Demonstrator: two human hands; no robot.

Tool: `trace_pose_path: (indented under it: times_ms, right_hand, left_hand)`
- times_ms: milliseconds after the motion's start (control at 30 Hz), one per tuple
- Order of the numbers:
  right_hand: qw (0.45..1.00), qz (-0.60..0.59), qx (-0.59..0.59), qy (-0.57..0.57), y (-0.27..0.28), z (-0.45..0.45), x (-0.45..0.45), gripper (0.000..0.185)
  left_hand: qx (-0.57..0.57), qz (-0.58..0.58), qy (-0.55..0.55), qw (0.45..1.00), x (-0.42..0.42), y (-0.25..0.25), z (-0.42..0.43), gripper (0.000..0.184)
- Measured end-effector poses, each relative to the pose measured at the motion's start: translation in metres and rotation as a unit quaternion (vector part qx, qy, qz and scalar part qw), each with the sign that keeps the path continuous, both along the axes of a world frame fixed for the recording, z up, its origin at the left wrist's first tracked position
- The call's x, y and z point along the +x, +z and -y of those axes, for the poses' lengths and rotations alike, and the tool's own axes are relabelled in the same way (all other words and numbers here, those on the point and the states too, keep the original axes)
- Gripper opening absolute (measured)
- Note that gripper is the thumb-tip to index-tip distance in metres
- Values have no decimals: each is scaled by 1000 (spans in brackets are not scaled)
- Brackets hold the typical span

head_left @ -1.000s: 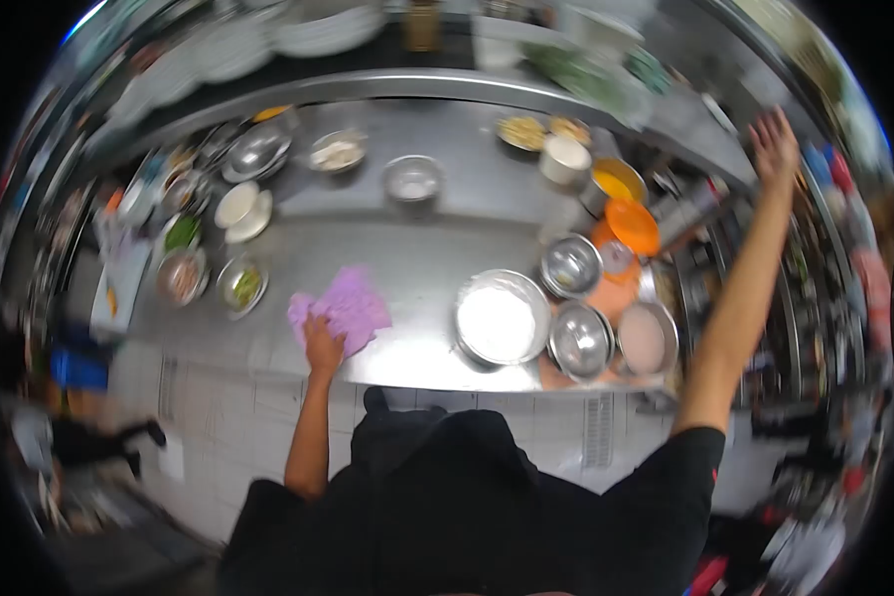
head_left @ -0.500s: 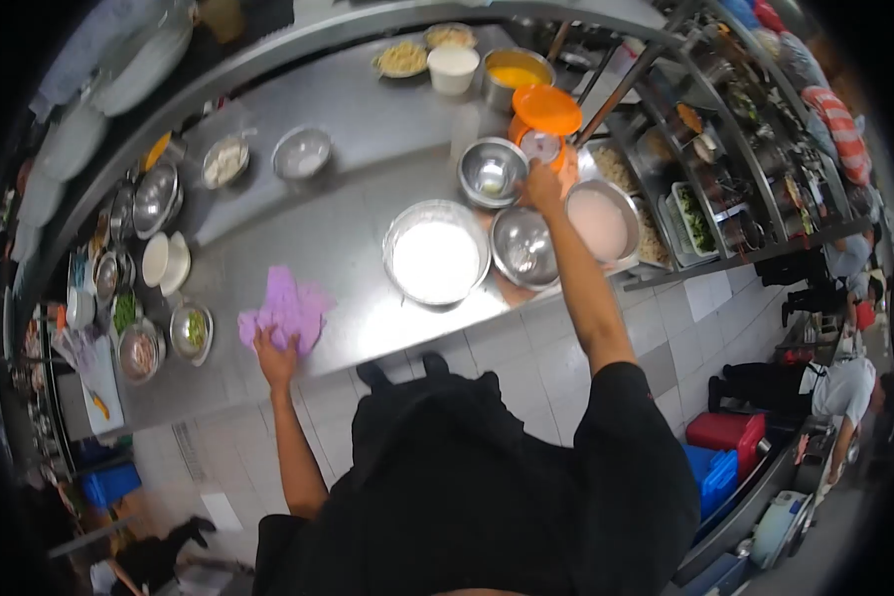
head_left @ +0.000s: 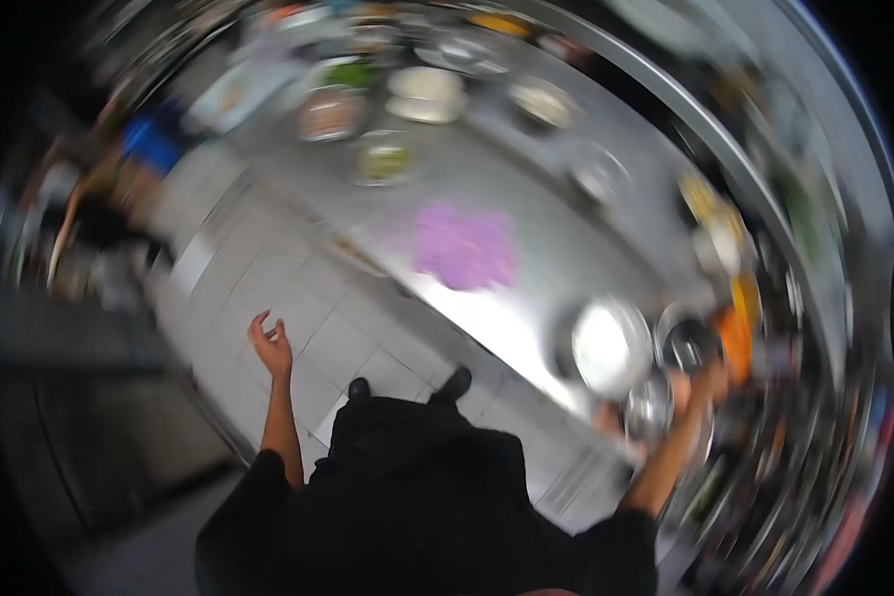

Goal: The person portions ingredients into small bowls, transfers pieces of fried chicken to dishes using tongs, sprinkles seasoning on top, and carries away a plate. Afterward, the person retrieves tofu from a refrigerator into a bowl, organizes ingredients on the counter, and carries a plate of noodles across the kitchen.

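My left hand [head_left: 271,345] is off the counter, over the tiled floor, its fingers curved and apart with nothing between them. A crumpled purple cloth [head_left: 464,245] lies untouched near the counter's front edge. At the right end, my right hand [head_left: 709,381] is blurred beside a metal bowl [head_left: 689,343] and an orange container [head_left: 734,344]; its fingers cannot be made out. Next to it stand a large bowl of white contents [head_left: 612,346] and another metal bowl [head_left: 649,406].
Along the counter [head_left: 526,214] stand a bowl with green pieces [head_left: 384,160], a bowl of pinkish food [head_left: 330,114], white bowls [head_left: 426,93], a bowl of white food [head_left: 543,102] and a clear bowl [head_left: 600,174]. A metal shelf edge [head_left: 705,99] runs behind.
The view has swung round strongly. My left hand has let go of the purple cloth and moved away from the counter. My right hand stays near the metal bowls and orange container.
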State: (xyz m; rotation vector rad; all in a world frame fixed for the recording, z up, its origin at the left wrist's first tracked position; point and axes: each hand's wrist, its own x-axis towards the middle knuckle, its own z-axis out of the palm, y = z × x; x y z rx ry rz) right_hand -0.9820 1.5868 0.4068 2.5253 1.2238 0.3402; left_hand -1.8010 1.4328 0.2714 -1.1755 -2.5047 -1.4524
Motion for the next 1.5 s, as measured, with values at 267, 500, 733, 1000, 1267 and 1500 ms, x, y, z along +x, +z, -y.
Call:
trace_pose_path:
  times_ms: [267,500,733,1000,1267,1500]
  right_hand:
    - [797,-346,451,203,-39,22,-292,27]
    - [540,-795,58,271,-67,100,-693,39]
    - [350,-681,-313,562,-46,264,-930,24]
    - [210,-568,-565,560,-80,424,-1049,16]
    - [99,-352,-702,611,-102,531,-1208,40]
    - [-28,-335,-403,851,-112,713,-1437,46]
  left_hand:
    - [89,-25,690,718,-219,50,328,49]
    - [196,-109,707,671,-391,175,564,80]
    - [217,-11,751,623,-424,208,541,88]
    - [167,239,387,875,-285,114,543,58]
    - [228,468,521,676,-185,39,546,43]
    - [369,470,629,497,-244,-10,524,45]
